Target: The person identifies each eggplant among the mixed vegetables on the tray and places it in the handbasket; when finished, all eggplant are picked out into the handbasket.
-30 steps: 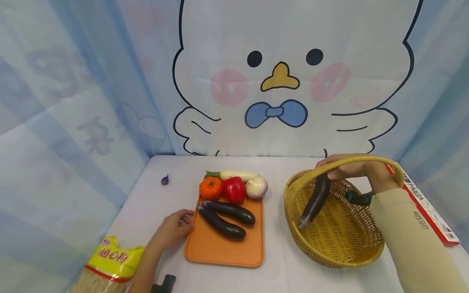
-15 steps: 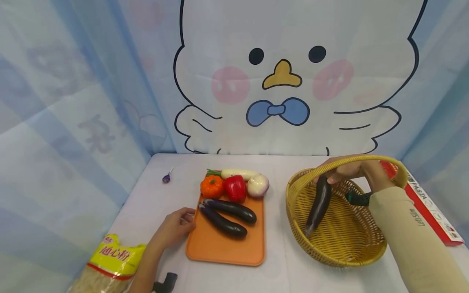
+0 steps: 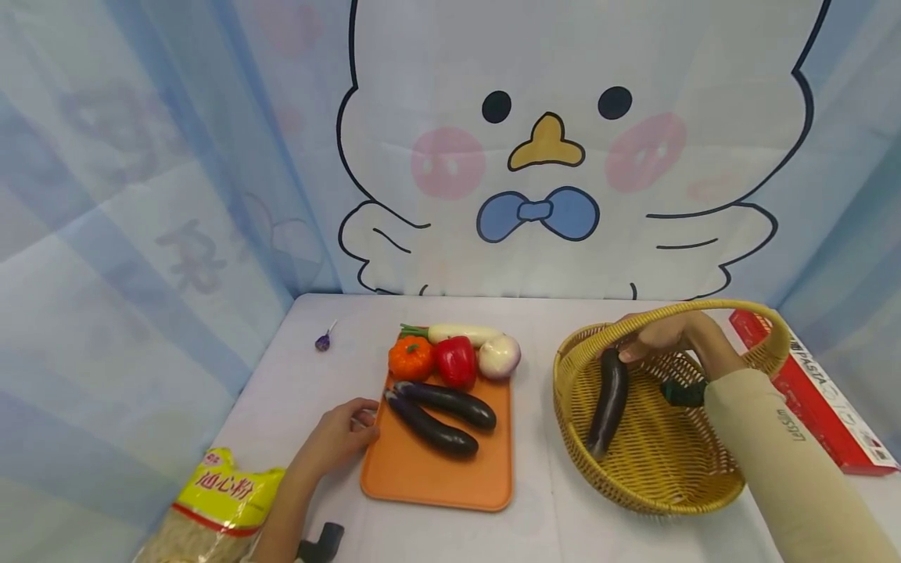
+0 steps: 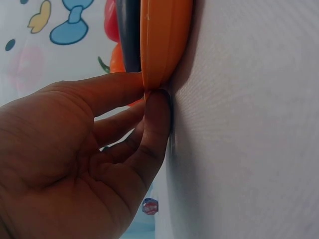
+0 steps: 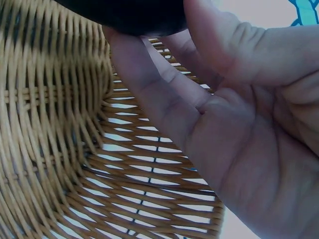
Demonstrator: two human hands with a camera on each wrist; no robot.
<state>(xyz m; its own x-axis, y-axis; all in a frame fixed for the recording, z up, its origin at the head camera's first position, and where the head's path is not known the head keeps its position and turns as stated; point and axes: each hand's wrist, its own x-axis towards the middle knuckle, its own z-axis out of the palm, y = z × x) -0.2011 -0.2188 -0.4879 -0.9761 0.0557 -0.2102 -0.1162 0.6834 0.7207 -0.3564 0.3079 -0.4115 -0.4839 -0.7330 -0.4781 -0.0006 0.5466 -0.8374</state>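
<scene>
In the head view, my right hand (image 3: 658,338) reaches under the handle of the wicker basket (image 3: 662,477) and pinches the upper end of a dark eggplant (image 3: 609,403) inside it. The right wrist view shows thumb and fingers on the dark eggplant (image 5: 134,15), close to the woven wall (image 5: 50,99). My left hand (image 3: 340,436) pinches the left edge of the orange tray (image 3: 436,489); in the left wrist view, thumb and fingertips of the left hand (image 4: 94,144) meet at the tray's rim (image 4: 164,45). Two eggplants (image 3: 446,404) lie on the tray.
At the tray's back are an orange pepper (image 3: 411,358), a red pepper (image 3: 456,361), a white radish (image 3: 461,334) and an onion-like bulb (image 3: 500,357). A lollipop (image 3: 323,342) lies back left, a yellow bag (image 3: 225,493) front left, a red pasta box (image 3: 816,391) right of the basket.
My right hand has lowered the eggplant in the basket and turned it more upright in the picture. My left hand stays at the tray's edge. The head view has shifted slightly.
</scene>
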